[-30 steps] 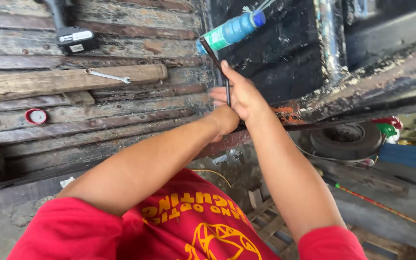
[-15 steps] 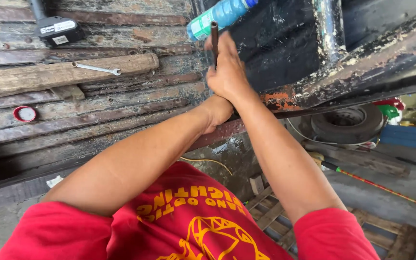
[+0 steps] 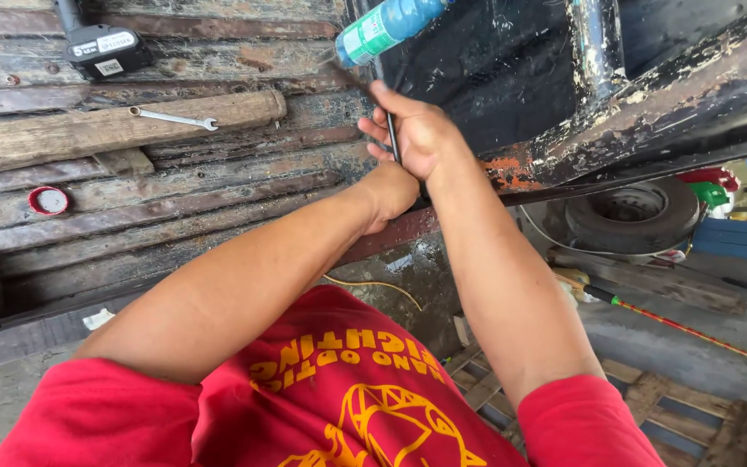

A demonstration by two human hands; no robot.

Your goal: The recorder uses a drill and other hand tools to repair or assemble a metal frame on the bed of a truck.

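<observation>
My right hand [image 3: 421,134] is closed round a thin black rod [image 3: 390,130] that stands upright against the edge of a worn plank deck [image 3: 218,186]. My left hand [image 3: 391,195] is clenched just below it, under my right wrist, and the rod's lower end runs into it. Much of my left hand is hidden. A blue plastic bottle [image 3: 386,26] lies just above the rod's top end. A dark, paint-flaked metal body [image 3: 512,78] rises right behind my hands.
On the planks lie a wooden beam [image 3: 114,130] with a silver wrench [image 3: 175,118] on it, a cordless tool's battery end [image 3: 101,50] and a red cap [image 3: 48,201]. A tyre [image 3: 633,212], a red-and-yellow stick [image 3: 685,329] and a wooden pallet [image 3: 693,415] lie lower right.
Both hands, with the rod, have moved up closer to the blue bottle. The view has shifted, so the bottle and battery tool now sit higher in the frame.
</observation>
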